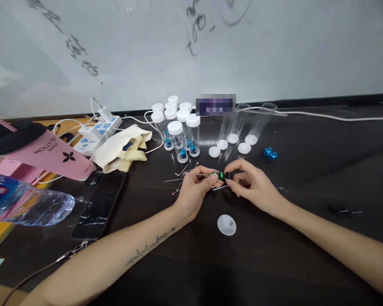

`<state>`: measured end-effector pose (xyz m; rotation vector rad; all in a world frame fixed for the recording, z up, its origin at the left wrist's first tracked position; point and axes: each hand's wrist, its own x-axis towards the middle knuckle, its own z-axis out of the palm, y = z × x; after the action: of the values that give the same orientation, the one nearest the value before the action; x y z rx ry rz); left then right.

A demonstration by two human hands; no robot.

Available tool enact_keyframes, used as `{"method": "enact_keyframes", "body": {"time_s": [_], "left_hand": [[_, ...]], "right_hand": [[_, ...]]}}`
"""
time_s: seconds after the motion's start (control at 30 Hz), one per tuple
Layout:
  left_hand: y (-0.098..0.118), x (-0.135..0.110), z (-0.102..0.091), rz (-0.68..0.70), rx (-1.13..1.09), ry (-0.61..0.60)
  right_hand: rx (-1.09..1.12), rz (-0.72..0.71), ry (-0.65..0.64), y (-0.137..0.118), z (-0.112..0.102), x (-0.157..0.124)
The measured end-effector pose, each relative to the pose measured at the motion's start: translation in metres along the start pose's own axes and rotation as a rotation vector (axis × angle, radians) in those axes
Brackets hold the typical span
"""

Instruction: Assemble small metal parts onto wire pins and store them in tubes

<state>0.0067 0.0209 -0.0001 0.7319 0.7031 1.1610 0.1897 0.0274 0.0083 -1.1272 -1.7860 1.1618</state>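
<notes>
Both hands are meeting over the middle of the dark, matte counter. The left hand is pinching a small green-and-black bead-like piece threaded on a thin metal pin, and the right hand is closing its fingertips on the black end of that same piece, so both are clamped on it just above the surface.

As for progress, it looks partly done: far of the hands, a cluster of clear plastic vials with white screw caps is standing upright, several showing shiny blue metal pieces at the bottom. To their right, three clear tubes are lying open and seemingly empty, with loose white round caps beside them. So those probably remain to be filled.

A pair of glossy blue metal beads is waiting right of the caps. Thin wire pins are lying scattered left of the hands, and a translucent round lid is resting near, between the forearms.
</notes>
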Motion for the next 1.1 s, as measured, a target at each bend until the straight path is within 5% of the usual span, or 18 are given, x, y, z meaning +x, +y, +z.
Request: {"method": "enact_keyframes", "body": {"time_s": [0.47, 1.1], "left_hand": [[0.0001, -0.0001, -0.0004, 0.000, -0.006, 0.006], [0.0011, 0.0010, -0.0011, -0.009, -0.005, 0.005]], "right_hand": [[-0.003, 0.050, -0.053, -0.0040, -0.0024, 0.0025], [0.012, 0.021, 0.038, -0.0075, -0.0020, 0.0035]]}}
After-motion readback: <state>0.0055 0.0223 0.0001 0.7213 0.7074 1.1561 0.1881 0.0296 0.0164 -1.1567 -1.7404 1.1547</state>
